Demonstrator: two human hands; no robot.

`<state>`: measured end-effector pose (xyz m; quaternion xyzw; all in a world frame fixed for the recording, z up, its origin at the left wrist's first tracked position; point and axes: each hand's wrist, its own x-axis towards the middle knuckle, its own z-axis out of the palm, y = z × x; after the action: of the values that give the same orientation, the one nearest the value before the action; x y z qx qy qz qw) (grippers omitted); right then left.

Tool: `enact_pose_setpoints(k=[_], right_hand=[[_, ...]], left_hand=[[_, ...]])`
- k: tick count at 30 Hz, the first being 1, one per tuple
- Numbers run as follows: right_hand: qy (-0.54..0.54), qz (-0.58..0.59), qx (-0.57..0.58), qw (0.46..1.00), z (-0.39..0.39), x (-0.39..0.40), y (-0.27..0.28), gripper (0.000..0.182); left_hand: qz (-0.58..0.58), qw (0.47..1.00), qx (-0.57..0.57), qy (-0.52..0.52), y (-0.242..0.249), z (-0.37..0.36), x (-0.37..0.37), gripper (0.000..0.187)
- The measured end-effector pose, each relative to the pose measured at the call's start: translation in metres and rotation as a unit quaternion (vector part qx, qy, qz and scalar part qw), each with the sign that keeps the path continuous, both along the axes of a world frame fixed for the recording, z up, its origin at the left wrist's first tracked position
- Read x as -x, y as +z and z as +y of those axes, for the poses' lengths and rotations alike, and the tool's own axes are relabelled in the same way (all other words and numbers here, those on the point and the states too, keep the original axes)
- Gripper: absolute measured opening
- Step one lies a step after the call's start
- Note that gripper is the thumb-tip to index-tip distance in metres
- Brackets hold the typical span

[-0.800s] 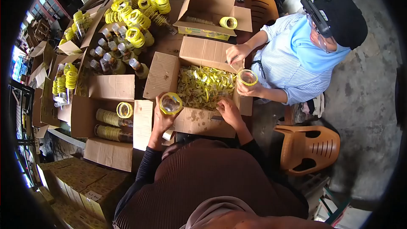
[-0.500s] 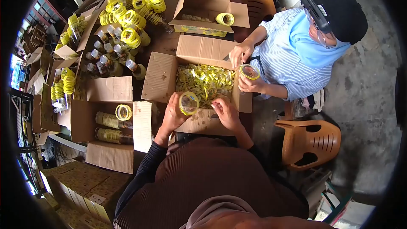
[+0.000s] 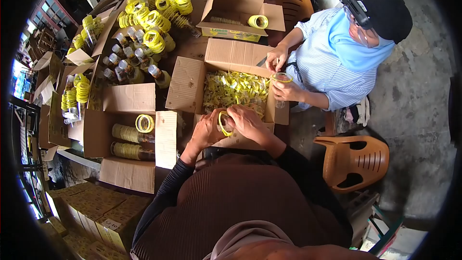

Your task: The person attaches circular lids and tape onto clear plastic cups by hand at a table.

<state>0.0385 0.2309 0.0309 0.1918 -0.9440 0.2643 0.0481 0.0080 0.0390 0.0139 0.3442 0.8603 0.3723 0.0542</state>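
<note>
Over the near edge of the scrap-filled box, my left hand (image 3: 204,131) is wrapped around a clear plastic container with a yellow rim (image 3: 221,124). The rim faces right, and most of the container's body is hidden by my fingers. My right hand (image 3: 249,123) is closed at the far side of that rim, its fingertips pressed together on the yellow edge. Just beyond both hands, the open cardboard box (image 3: 185,85) holds a heap of yellow and clear plastic scraps (image 3: 236,88).
A co-worker (image 3: 332,62) at the right holds another yellow-rimmed container (image 3: 281,78). A carton (image 3: 127,175) with stacked yellow-rimmed containers stands at left. Yellow rings (image 3: 154,41) and bottles (image 3: 127,67) crowd the far left table. An orange chair (image 3: 356,163) stands at right.
My right hand has moved left and up to the container's rim. The container has turned so its opening faces right. The co-worker's hands have shifted slightly around their container.
</note>
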Motion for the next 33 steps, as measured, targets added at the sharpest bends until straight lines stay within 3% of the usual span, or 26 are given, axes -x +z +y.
enact_pose_setpoints(k=[3, 8, 11, 14, 19, 22, 25, 27, 33], right_hand=[[0.024, 0.011, -0.026, 0.999, 0.0, -0.002, 0.002, 0.018], [0.049, 0.051, 0.007, 0.997, 0.001, -0.005, 0.008, 0.015], [0.002, 0.059, 0.054, 0.997, -0.006, -0.006, 0.007, 0.014], [-0.07, 0.041, 0.074, 0.994, -0.01, -0.003, 0.006, 0.012], [-0.113, 0.007, 0.064, 0.992, -0.01, 0.006, -0.023, 0.011], [-0.093, 0.052, 0.01, 0.994, -0.001, 0.017, -0.058, 0.013], [-0.067, 0.048, 0.047, 0.995, -0.004, 0.022, -0.062, 0.014], [-0.129, -0.101, 0.167, 0.972, -0.008, 0.02, -0.057, 0.027], [-0.144, -0.105, 0.173, 0.969, -0.008, 0.02, -0.073, 0.033]], left_hand=[[-0.072, 0.996, -0.004, -0.046, -0.015, -0.01, 0.003, 0.074], [-0.04, 0.993, -0.069, -0.09, -0.008, -0.015, 0.005, 0.072], [-0.05, 0.995, -0.06, -0.055, 0.005, -0.007, -0.001, 0.062], [0.007, 0.997, -0.019, 0.069, 0.016, 0.009, -0.01, 0.045], [0.116, 0.988, 0.006, 0.098, 0.012, 0.015, -0.012, 0.043], [0.152, 0.983, -0.004, 0.099, 0.008, 0.017, -0.011, 0.042], [0.185, 0.978, 0.004, 0.099, -0.003, 0.014, -0.01, 0.041], [0.213, 0.973, 0.002, 0.094, -0.009, 0.013, -0.01, 0.041], [0.211, 0.972, 0.008, 0.107, -0.018, 0.011, -0.015, 0.04]])
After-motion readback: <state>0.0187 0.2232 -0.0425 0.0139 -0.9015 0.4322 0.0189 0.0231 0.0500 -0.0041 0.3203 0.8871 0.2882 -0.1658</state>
